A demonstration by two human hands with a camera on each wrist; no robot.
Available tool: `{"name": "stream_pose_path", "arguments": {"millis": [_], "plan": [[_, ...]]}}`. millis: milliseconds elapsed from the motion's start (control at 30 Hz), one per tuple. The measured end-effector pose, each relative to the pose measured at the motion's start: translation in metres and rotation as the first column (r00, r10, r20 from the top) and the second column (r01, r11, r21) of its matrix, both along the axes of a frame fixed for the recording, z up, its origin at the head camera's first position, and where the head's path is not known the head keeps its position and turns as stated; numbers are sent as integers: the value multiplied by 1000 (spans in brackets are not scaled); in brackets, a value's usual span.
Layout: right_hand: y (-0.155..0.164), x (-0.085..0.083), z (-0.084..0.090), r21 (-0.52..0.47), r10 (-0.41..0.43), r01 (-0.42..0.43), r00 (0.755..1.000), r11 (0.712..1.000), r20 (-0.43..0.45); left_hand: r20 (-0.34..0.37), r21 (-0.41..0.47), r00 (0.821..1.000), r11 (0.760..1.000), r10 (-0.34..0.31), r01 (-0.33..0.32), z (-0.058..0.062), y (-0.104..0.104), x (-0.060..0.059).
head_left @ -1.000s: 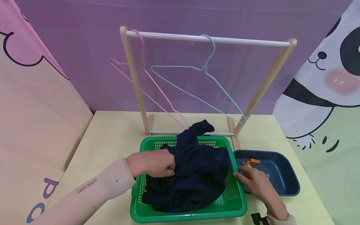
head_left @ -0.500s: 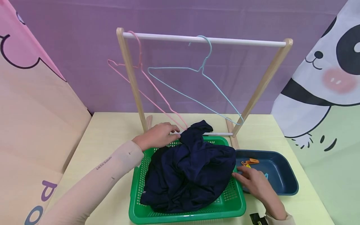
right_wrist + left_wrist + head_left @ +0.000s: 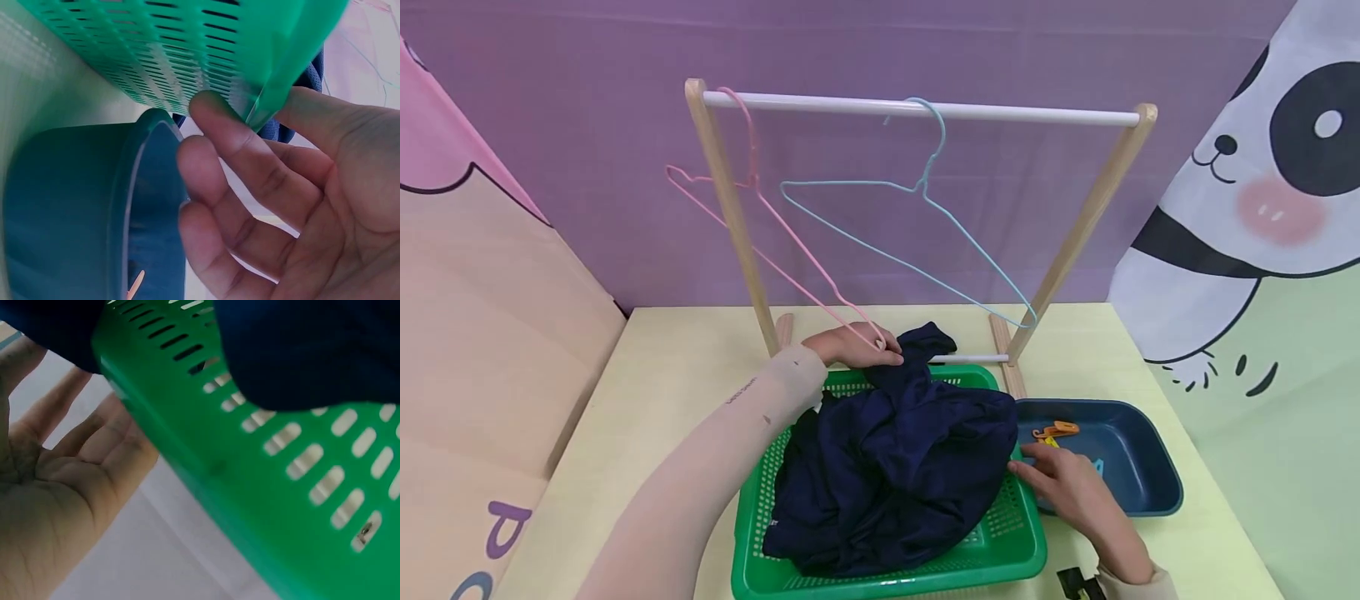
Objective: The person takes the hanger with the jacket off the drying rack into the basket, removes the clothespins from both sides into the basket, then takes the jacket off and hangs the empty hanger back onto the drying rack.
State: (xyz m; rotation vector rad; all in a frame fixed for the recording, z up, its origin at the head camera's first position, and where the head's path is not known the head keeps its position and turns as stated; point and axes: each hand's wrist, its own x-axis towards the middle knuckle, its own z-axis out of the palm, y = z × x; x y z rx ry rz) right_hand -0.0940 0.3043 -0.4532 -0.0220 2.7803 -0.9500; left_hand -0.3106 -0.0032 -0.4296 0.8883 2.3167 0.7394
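Observation:
A dark navy garment (image 3: 895, 475) lies bunched in a green plastic basket (image 3: 925, 583), and one narrow end of it sticks up over the far rim. My left hand (image 3: 861, 346) reaches across that far rim, its fingertips right at the narrow end. In the left wrist view the fingers of the left hand (image 3: 75, 450) are loosely extended beside the basket wall (image 3: 206, 469), with dark cloth above them. My right hand (image 3: 1078, 492) grips the basket's right rim; in the right wrist view, the index finger (image 3: 256, 156) lies outside the rim and the thumb goes over it.
A wooden rack with a white bar (image 3: 1030, 115) stands behind the basket. A pink hanger (image 3: 805, 250) and a light blue hanger (image 3: 970, 237) hang from it. Right of the basket, a dark blue tub (image 3: 1138, 458) holds clips, including an orange clip (image 3: 1058, 429).
My left hand has moved from the garment in the basket to beyond the far rim, then right to the cloth's raised end. The right hand stays on the rim.

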Motion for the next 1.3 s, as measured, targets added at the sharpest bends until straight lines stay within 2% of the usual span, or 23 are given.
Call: {"name": "stream_pose_path", "arguments": {"millis": [100, 300, 433, 533, 667, 767, 833, 933, 1133, 1200, 1300], "plan": [[-1, -1, 0, 0, 7, -7, 1000, 1000, 10, 17, 16, 1000, 1000, 16, -17, -3, -1, 1], [-1, -3, 0, 23, 18, -18, 1000, 1000, 1, 48, 98, 993, 989, 108, -112, 0, -4, 5], [-1, -5, -1, 28, 22, -22, 1000, 999, 0, 14, 150, 985, 973, 174, -175, 6, -7, 11], [-1, -6, -2, 30, 26, -26, 1000, 999, -3, -12, 188, 979, 962, 202, -197, 9, -10, 17], [1, -6, -3, 29, 19, -19, 1000, 999, 3, -74, 277, 979, 947, 192, -164, 13, -15, 32], [1, -7, -3, 19, 13, -13, 1000, 1000, 13, -125, 333, 977, 935, 171, -121, 17, -21, 48], [1, -7, -3, 13, 13, -14, 1000, 1000, 17, -134, 356, 979, 929, 156, -100, 19, -24, 61], [1, -7, -3, 9, 10, -10, 1000, 1000, 24, -168, 359, 979, 932, 118, -50, 24, -30, 80], [0, -8, -3, 10, 5, -5, 1000, 1000, 27, -299, 354, 954, 932, 32, 79, 41, -41, 119], [0, -8, -3, 12, 8, -8, 1000, 1000, 25, -301, 345, 953, 930, -18, 126, 49, -46, 131], [-1, -8, -3, 13, 1, -1, 1000, 1000, 20, -244, 336, 962, 919, -125, 205, 63, -54, 147]]}}
